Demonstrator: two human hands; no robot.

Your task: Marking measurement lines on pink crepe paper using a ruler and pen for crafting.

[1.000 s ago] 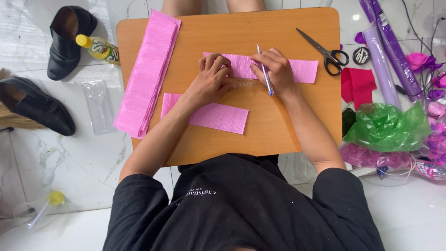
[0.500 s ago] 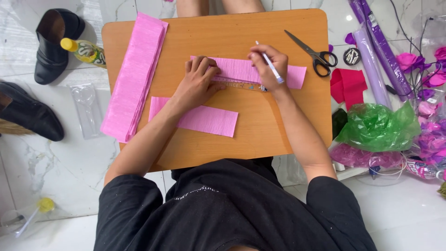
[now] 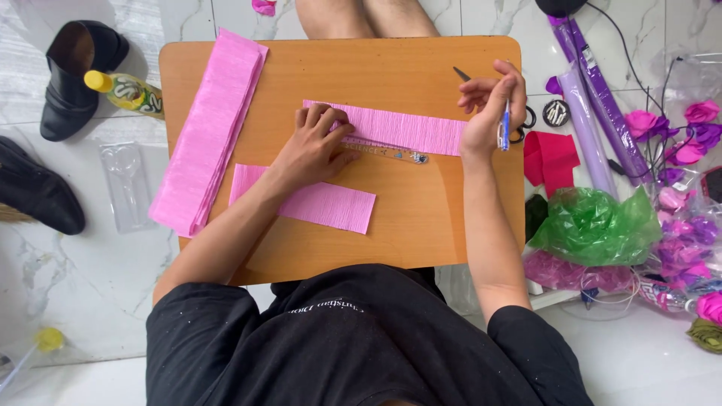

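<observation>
Beside the right hand (image 3: 492, 105) (pen-holding), scissors (image 3: 519, 120) lie.

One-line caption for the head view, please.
Left hand pins a clear plastic ruler on a pink crepe-paper strip; right hand lifts a blue pen.

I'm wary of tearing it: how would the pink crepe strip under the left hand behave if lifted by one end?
The strip is thin, crinkled paper, so it would probably droop and weigh almost nothing. The left hand presses it and the ruler flat, which suggests it slides easily on the smooth board. A sharp tug might tear it.
</observation>
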